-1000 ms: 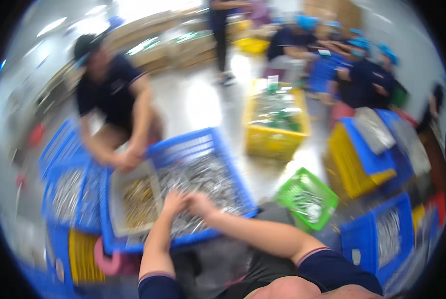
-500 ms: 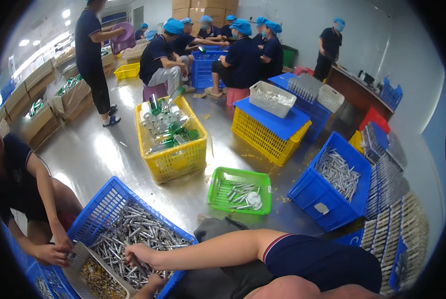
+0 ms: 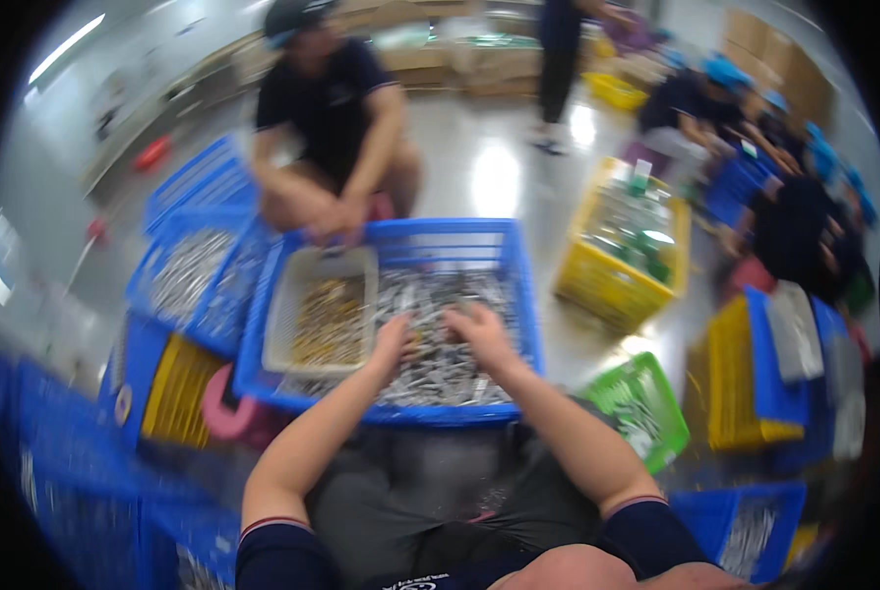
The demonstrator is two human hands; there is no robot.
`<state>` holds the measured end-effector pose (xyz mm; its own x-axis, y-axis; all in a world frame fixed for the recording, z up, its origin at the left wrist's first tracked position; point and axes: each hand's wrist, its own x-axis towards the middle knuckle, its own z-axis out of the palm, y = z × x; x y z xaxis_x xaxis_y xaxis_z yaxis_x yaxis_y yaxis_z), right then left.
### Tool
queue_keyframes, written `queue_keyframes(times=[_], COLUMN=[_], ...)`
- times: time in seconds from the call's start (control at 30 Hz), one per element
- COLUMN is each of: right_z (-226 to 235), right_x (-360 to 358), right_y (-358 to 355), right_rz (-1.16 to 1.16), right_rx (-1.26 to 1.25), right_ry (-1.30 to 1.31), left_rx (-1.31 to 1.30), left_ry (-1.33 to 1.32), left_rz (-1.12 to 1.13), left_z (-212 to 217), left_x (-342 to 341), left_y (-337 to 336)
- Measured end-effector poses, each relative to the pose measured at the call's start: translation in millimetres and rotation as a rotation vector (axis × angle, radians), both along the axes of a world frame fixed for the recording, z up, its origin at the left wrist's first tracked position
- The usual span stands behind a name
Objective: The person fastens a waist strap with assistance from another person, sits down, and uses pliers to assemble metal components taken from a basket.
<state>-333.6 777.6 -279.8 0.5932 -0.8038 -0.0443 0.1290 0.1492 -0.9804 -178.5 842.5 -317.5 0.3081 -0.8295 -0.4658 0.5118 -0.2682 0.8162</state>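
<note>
Both hands are over a blue crate (image 3: 440,228) filled with slim silver metal tubes (image 3: 430,379). A white basket (image 3: 274,324) of small gold and silver pieces (image 3: 330,320) sits inside the crate at its left. Just right of that basket is my left hand (image 3: 394,342), its fingers smeared by motion; small dark specks show by its fingertips. My right hand (image 3: 481,332) is over the tubes with fingers curled round something greyish, too blurred to name. Facing me, a crouching person has both hands (image 3: 339,221) together at the basket's far rim.
A green basket (image 3: 671,433) with silver tubes stands right of my knees. Beyond it is a yellow crate (image 3: 597,285) of clear and green containers. Left are another blue crate (image 3: 145,285) of tubes and a pink stool (image 3: 225,418). Several people sit at the far right.
The view has swung left, so the blue crate now lies in front of me. My left hand has come more fully into sight. The picture is more blurred.
</note>
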Motion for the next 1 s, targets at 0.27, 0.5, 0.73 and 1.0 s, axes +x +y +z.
queue_keyframes(times=[0.27,0.5,0.73,1.0], right_z=[21.7,17.9,16.0,26.2], right_x=[4.8,-14.8,1.7,9.9], right_y=[50.2,38.3,32.4,52.3], right_rz=[0.112,0.354,0.207,0.281], right_rx=[-0.279,-0.379,-0.014,0.118], right_ry=[-0.009,0.439,-0.028,0.072], left_rx=[-0.386,-0.069,-0.287,-0.529], left_ry=[-0.624,-1.126,-0.654,-0.066], left_rz=[0.033,-0.451,0.036,0.434], left_z=[37.1,33.6,24.1,59.6], left_x=[-47.8,-25.9,16.9,-4.4], left_y=[74.2,100.9,94.3,90.1])
